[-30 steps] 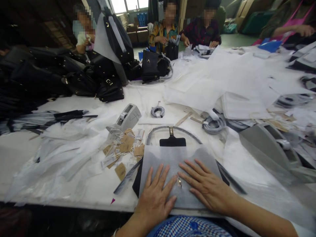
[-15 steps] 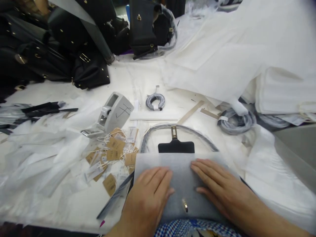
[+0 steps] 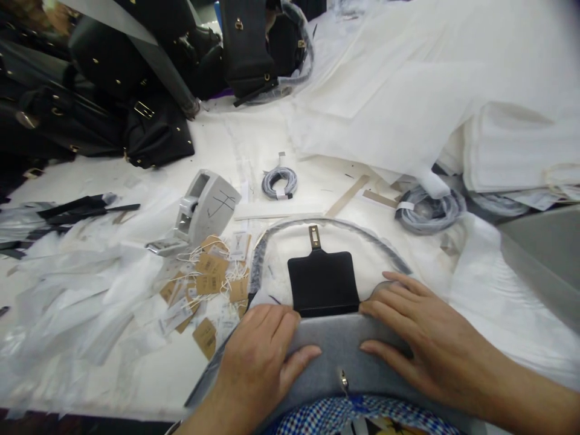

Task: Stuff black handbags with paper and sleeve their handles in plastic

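In front of me lies a dark handbag with a thin, translucent grey-white wrapping sheet (image 3: pixel 333 341) over its front. A black flap tab (image 3: pixel 322 284) with a gold clasp plate (image 3: pixel 314 236) sticks up beyond the sheet's far edge, inside the bag's plastic-wrapped handle (image 3: pixel 328 224). My left hand (image 3: pixel 263 350) bends its fingers over that edge left of the tab, its thumb on the near side. To the right of the tab, my right hand (image 3: pixel 403 326) holds the edge the same way. A small gold turn-lock (image 3: pixel 344 380) shows near my body. My fingertips are partly hidden.
Brown paper tags (image 3: pixel 212 273) with white strings lie at left beside a grey tape dispenser (image 3: pixel 203 205). Coiled wrapped straps (image 3: pixel 280 183) lie beyond. Black bags (image 3: pixel 154 133) are piled at back left; white sheets (image 3: pixel 408 115) cover the back right.
Both hands have gone from lying flat on the sheet to bending over its far edge. That edge has come nearer me, and more of the black tab shows. The view has shifted slightly.
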The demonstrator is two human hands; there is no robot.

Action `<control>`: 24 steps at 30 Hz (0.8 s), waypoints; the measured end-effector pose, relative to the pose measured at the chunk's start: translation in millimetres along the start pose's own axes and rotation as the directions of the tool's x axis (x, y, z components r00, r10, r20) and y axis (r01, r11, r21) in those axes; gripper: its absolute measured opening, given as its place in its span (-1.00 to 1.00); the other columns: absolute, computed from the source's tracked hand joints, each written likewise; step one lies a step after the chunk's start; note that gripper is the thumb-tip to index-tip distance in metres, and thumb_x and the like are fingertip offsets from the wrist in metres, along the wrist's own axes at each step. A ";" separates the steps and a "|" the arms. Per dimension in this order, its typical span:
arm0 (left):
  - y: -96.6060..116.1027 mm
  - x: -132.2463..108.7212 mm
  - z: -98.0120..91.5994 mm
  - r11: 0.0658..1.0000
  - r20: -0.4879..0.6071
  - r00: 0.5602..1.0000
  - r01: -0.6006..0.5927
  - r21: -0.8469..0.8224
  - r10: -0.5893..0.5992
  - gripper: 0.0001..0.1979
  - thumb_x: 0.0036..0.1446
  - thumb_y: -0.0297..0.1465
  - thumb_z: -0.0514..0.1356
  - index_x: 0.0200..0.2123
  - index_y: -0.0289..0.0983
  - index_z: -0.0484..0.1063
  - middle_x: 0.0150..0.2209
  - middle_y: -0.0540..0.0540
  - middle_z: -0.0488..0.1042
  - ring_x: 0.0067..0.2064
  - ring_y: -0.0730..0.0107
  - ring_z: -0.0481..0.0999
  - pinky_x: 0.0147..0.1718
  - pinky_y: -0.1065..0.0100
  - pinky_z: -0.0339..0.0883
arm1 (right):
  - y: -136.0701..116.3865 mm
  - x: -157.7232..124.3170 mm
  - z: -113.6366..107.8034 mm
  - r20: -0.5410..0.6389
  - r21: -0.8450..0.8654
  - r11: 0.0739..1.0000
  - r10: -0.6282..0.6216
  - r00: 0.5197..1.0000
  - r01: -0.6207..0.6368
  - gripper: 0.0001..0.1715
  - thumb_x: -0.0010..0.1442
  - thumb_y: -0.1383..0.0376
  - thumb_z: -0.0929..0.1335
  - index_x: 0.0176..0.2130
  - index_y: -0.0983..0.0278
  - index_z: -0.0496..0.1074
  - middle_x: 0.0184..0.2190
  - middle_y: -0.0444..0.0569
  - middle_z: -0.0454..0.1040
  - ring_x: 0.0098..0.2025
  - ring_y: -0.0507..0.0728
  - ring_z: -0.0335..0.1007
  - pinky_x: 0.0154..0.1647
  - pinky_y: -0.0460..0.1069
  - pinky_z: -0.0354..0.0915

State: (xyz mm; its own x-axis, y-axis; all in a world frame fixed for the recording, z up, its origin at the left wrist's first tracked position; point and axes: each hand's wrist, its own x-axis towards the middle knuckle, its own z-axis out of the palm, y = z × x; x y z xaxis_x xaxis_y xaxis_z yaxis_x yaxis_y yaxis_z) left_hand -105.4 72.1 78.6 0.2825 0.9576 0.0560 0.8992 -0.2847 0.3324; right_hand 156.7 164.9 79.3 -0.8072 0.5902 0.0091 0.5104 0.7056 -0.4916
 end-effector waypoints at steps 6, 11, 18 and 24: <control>-2.4 -1.6 1.2 1.000 0.018 1.000 -0.015 0.019 0.015 -0.71 0.34 -0.18 0.09 -0.12 -0.29 0.39 -0.25 -0.17 0.46 -0.16 0.10 0.46 -0.08 0.03 0.39 | 3.0 -6.6 3.9 -0.031 -0.093 0.996 -0.015 0.999 0.012 -0.74 0.32 0.10 0.32 -0.11 0.19 0.45 -0.20 0.02 0.53 -0.16 0.24 0.44 0.08 0.22 0.24; -0.4 0.2 -2.8 0.995 -0.033 0.998 -0.048 0.087 0.051 -0.70 0.40 -0.24 -0.03 -0.15 -0.29 0.40 -0.37 -0.11 0.44 -0.34 0.18 0.43 -0.30 0.15 0.36 | -0.1 -6.3 0.4 -0.057 -0.098 0.994 -0.052 0.997 0.046 -0.69 0.37 0.06 0.25 -0.12 0.20 0.45 -0.32 0.02 0.51 -0.30 0.21 0.40 -0.24 0.11 0.28; -10.4 2.3 9.9 0.991 -0.028 0.998 -0.059 0.123 0.063 -0.75 0.40 -0.28 0.00 -0.20 -0.28 0.40 -0.40 -0.10 0.42 -0.35 0.17 0.42 -0.34 0.18 0.26 | 17.5 4.2 8.5 0.045 -0.125 0.988 -0.089 0.995 0.094 -0.67 0.39 0.06 0.24 -0.19 0.22 0.45 -0.31 0.01 0.45 -0.21 0.21 0.38 -0.05 0.15 0.28; -5.5 1.2 2.2 0.996 -0.082 0.994 -0.066 0.059 0.070 -0.81 0.38 -0.33 0.04 -0.26 -0.25 0.39 -0.45 -0.04 0.37 -0.39 0.24 0.35 -0.33 0.23 0.21 | 14.6 -3.5 6.1 -0.005 -0.104 0.988 -0.117 0.993 0.116 -0.59 0.43 0.08 0.17 -0.08 0.27 0.45 -0.26 0.08 0.49 -0.23 0.21 0.39 -0.21 0.09 0.32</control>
State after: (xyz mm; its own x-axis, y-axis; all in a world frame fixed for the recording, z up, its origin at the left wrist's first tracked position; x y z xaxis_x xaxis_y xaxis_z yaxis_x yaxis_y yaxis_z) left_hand -109.3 74.6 74.7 0.3168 0.9356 0.1558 0.8970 -0.3489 0.2715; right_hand 165.2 170.7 66.8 -0.8602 0.5050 0.0708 0.4411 0.8065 -0.3937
